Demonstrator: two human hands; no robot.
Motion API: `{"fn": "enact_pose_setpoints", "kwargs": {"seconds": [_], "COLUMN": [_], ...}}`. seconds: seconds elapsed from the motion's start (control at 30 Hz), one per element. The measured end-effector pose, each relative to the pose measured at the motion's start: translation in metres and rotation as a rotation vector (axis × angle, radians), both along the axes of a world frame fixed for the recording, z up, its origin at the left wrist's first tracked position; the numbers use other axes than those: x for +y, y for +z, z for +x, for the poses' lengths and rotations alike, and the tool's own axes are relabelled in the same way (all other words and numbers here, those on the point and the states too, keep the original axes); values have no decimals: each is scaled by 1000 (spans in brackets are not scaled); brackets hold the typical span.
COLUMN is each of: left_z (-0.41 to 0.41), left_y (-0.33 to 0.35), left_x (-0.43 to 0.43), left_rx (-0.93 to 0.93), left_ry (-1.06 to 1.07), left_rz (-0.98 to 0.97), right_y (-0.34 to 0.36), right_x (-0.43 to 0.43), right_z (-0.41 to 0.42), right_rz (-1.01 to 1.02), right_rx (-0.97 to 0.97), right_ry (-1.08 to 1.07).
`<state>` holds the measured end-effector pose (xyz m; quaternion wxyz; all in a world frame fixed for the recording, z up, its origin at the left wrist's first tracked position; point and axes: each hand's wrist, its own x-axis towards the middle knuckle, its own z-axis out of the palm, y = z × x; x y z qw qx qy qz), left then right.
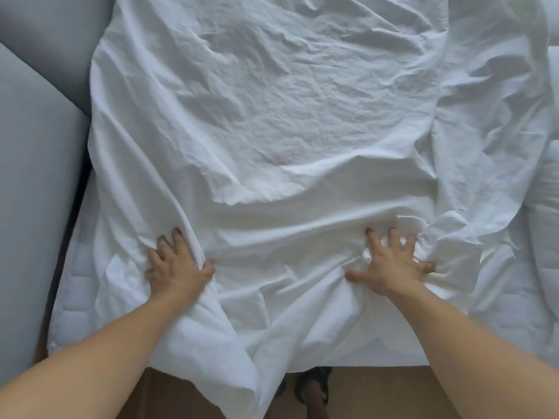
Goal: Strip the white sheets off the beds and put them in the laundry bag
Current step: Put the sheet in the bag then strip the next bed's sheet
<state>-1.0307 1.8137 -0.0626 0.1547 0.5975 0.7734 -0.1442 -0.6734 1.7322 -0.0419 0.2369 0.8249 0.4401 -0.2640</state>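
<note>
head view, looking down over the foot end of a bed: a white sheet (272,116), heavily creased, lay spread across most of the mattress (81,297), with its near edge hanging in loose folds over the bed's end toward the brown floor (378,397). quilted mattress showed bare along the left side and near corner, so the sheet appeared untucked there. the left hand (178,264) rested on the sheet near the left edge, its grip narrow, with the thumb and fingers pinching a raised ridge of cloth between them. the right hand (390,264) lay well apart from it on the right, its grip wide, fingers splayed and pressed into a crumpled bunch of cloth without closing round it. a grey padded surface (36,176) ran beside the bed on the left, and more white bedding (541,207) was heaped at the right edge. a foot in a dark sandal (314,388) stood on the floor below the hanging cloth. no laundry bag was in sight. the sheet looked thin, soft and light, with no stiffness. it would likely bunch and trail rather than lift flat, and might drag on the quilting. the best holds seemed to be gathered handfuls, or the loose near edge.
</note>
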Motion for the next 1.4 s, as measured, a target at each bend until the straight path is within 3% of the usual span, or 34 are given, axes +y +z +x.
{"fn": "enact_pose_setpoints", "kwargs": {"seconds": [0.3, 0.4, 0.5, 0.67, 0.77, 0.87, 0.97, 1.03, 1.1, 1.2, 1.3, 1.33, 1.4], "left_z": [0, 5, 42, 131, 167, 179, 173, 168, 158, 127, 87, 76, 59], "left_y": [0, 13, 48, 141, 212, 256, 244, 211, 163, 103, 75, 73, 74], "left_x": [2, 3, 3, 21, 31, 31, 17, -9, -50, -104, -101, -90, -60], "left_rx": [-232, -420, -625, -909, -1145, -1328, -1419, -1328, -1169, -1075, -900, -792, -649], "left_ry": [181, 186, 187, 241, 231, 216, 353, 481, 653, 931, 788, 673, 488], "left_rz": [11, 58, 128, 276, 394, 430, 392, 277, 48, -373, -420, -330, -119], "right_y": [-23, -19, 1, 92, 175, 235, 241, 208, 155, 78, 41, 39, 40], "right_x": [-4, -3, -1, 45, 82, 93, 87, 74, 48, -12, -49, -50, -41], "right_z": [5, 2, -7, -46, -61, -58, -48, -51, -60, -76, -82, -84, -89], "right_rz": [195, 280, 478, 1103, 1344, 1447, 1336, 1119, 852, 446, 235, 270, 539], "right_rx": [57, 138, 289, 692, 956, 1153, 1146, 1049, 967, 877, 813, 765, 561], "right_ry": [-14, -107, -391, -796, -791, -693, -488, -380, -266, -161, -61, 8, 214]}}
